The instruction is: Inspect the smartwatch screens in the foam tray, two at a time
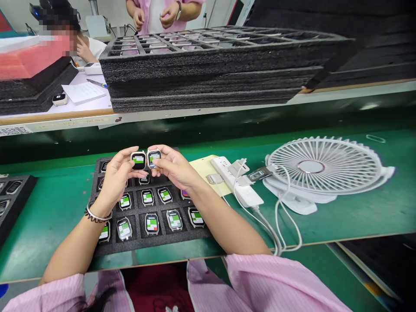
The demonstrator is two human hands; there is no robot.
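Green table (357,208) open right of the fan (325,169) | foam tray (136,242) partly hidden under my wrists | left grip (117,177) pinches one watch (138,160), right grip (173,167) pinches another watch (154,157), both raised above tray's far edge, touching.

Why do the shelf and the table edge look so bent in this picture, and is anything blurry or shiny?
Head view: wide-lens distortion bows the shelf edge and stretches the fan sideways. The left hand and right hand, each holding a watch, are sharp. The lit watch screens look bright. A soft overhead reflection glares on the green table.
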